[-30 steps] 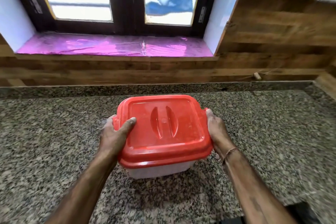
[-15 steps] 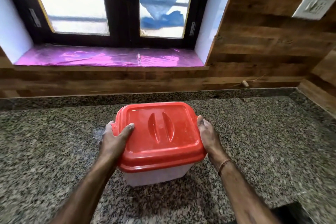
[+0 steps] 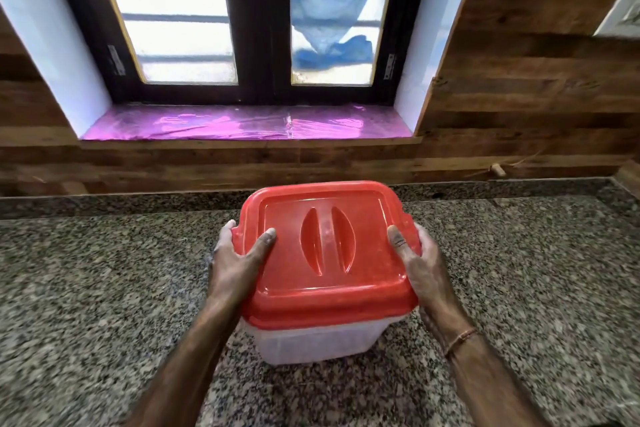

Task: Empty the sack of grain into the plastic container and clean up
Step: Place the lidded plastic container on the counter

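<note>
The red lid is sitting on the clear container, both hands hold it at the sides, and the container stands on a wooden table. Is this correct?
Not quite. In the head view the red lid is on the clear container, with the left hand and right hand at its sides, but it stands on a speckled granite counter, not a wooden table. Only the wall behind is wood.

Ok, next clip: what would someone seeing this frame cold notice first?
The red lid jumps out first, closed on a translucent plastic container at the centre of the speckled granite counter. The left hand and right hand grip its two sides, thumbs on top. Behind, a shiny magenta sheet covers the windowsill, with blue cloth hanging outside the right pane.
</note>
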